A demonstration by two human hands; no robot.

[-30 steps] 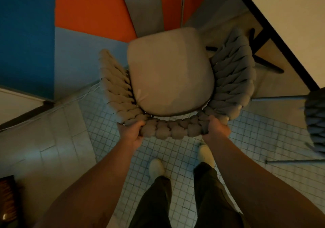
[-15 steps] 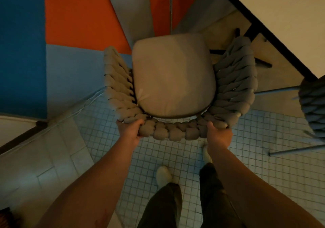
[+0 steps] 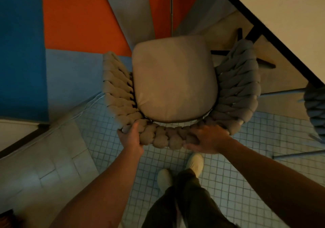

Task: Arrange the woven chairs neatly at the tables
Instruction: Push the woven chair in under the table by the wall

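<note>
Floor (image 3: 246, 183) of small pale square tiles is running under everything, meeting bigger grey tiles (image 3: 52, 157) left of the left fingers. Wall panels (image 3: 79, 13) in orange, blue and grey are filling the top, far beyond the fingers. Pale tabletop (image 3: 290, 17) with a dark edge is cutting across the upper right, up and right of the right fingers, its dark leg base (image 3: 253, 34) showing underneath.

Woven chair (image 3: 239, 87), thick grey-beige braided rope for back and arms, is sitting directly ahead of both hands, seen from above, its right arm close to the tabletop edge but not under it. Beige seat cushion (image 3: 174, 80) is lying inside the rope ring, just beyond the fingers. Second woven chair (image 3: 314, 108), darker grey, is poking in at the right edge, well right of the right hand, thin metal legs (image 3: 299, 155) showing.

Left hand (image 3: 131, 140) is clenching the braided back rim at its left end, left fingers (image 3: 135, 127) wrapping over the top of the rope. Right hand (image 3: 210, 138) is gripping the same rim toward its right end, right fingers (image 3: 202, 131) curling over the braid, thumb underneath. Both forearms are reaching in from the bottom. Dark trousers (image 3: 184, 201) and two pale shoes (image 3: 195, 162) are standing on the small tiles just behind the hands. Cannot tell whether the chair legs are touching the floor.
</note>
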